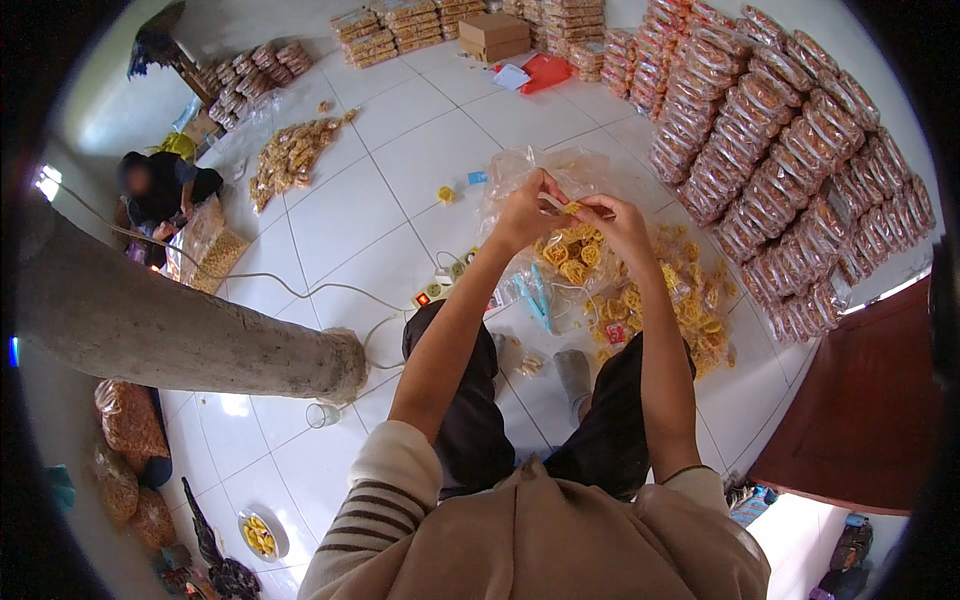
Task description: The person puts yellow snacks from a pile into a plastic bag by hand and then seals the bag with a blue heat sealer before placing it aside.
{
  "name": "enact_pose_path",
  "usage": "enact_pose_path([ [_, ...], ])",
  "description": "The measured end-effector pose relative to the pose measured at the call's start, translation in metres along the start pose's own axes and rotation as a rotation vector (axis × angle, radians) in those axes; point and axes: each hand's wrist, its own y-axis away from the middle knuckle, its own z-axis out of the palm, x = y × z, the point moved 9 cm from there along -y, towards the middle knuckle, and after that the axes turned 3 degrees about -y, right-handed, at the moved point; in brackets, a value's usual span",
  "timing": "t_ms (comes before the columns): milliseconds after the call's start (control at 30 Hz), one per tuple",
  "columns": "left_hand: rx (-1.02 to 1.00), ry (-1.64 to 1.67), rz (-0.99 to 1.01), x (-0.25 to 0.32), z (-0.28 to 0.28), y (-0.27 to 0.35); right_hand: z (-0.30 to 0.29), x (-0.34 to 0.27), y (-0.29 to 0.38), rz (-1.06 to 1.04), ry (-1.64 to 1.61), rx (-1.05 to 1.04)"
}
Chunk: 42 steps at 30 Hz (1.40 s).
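Between the fingertips of my left hand (pixel 536 210) and my right hand (pixel 611 219) is a small yellow snack piece (pixel 572 208), touched by both hands. Just below them, yellow flower-shaped snacks (pixel 574 259) lie in clear plastic. A large clear plastic bag (pixel 517 169) spreads on the floor behind my hands. More yellow snacks (pixel 694 315), some of them bagged, are heaped by my right forearm. A light blue tool with two long arms, perhaps a hand-held sealer (pixel 534 296), rests on the tiles between my forearms.
A power strip (pixel 435 289) with a lit red switch lies by my left knee, its cable running left. A concrete pillar (pixel 225 337) and a drinking glass (pixel 322 415) are at left. Another person (pixel 169 187) sits beyond. Stacked snack packs (pixel 780 165) line the right wall.
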Motion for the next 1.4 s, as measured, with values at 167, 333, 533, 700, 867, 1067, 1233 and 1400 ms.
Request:
enact_pose_path([
  [167,0.065,-0.259,-0.04,0.005,-0.002,0.005,-0.004,0.006,0.001,0.003,0.061,0.059],
  [333,-0.148,-0.367,-0.241,-0.014,0.01,0.008,-0.001,0.006,0.001,-0.003,0.1,0.081],
  [533,-0.131,-0.377,-0.123,-0.013,0.006,0.007,0.002,0.018,-0.003,0.027,0.08,0.08],
  [700,-0.155,-0.324,-0.187,-0.024,0.003,0.008,0.01,0.009,0.0,0.081,0.143,-0.02],
  [867,-0.129,-0.275,-0.208,-0.02,0.008,0.009,0.005,0.013,0.001,0.064,0.158,0.013],
  [1067,-0.138,-0.239,-0.239,-0.039,0.011,0.013,0.017,0.045,0.003,0.268,-0.157,-0.061],
  [1233,-0.113,-0.205,-0.192,-0.038,0.011,0.012,0.024,0.067,0.011,0.467,-0.393,-0.06],
  [1400,-0.071,-0.004,-0.266,-0.05,0.011,0.013,0.023,0.051,0.002,0.373,-0.255,-0.057],
])
